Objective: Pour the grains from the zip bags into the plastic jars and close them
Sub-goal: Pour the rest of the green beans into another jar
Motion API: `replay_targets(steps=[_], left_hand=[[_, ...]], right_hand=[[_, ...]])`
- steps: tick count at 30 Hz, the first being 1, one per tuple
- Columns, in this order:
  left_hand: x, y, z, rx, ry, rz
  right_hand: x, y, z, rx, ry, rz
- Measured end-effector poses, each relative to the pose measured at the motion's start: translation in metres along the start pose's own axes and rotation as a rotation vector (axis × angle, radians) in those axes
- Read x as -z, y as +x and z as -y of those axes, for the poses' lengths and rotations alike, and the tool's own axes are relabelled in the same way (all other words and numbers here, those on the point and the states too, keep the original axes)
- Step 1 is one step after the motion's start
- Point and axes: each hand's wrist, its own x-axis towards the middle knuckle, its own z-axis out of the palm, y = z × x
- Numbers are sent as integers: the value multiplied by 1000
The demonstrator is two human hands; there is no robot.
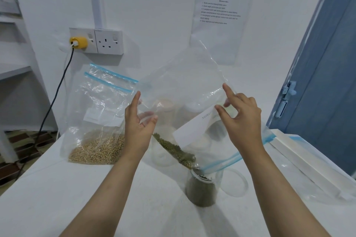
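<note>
A clear zip bag (pixel 185 82) with a blue zip strip is held upended above the table. A thin stream of green grains (pixel 173 148) runs down inside it to its mouth, which sits in an open plastic jar (pixel 201 190) partly filled with the same grains. My left hand (pixel 137 127) grips the bag's left edge between thumb and fingers. My right hand (pixel 241 119) pinches the bag's upper right part near its white label. The jar's clear lid (pixel 235 183) lies just to the right of the jar. A second zip bag (pixel 96 121) of tan grains stands at the left.
Another clear empty jar (pixel 162 152) shows through the bag behind the filled one. White flat boxes (pixel 300 158) lie along the table's right side beside a blue door (pixel 327 82). A wall socket with a yellow plug (pixel 78 42) and black cable is at the back left.
</note>
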Motion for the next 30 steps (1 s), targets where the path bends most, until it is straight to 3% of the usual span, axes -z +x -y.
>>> replay_targets(steps=[30], left_hand=[[-1,8,-5,-47,25,19]], right_hand=[[5,2,-3,-80,28,-2]])
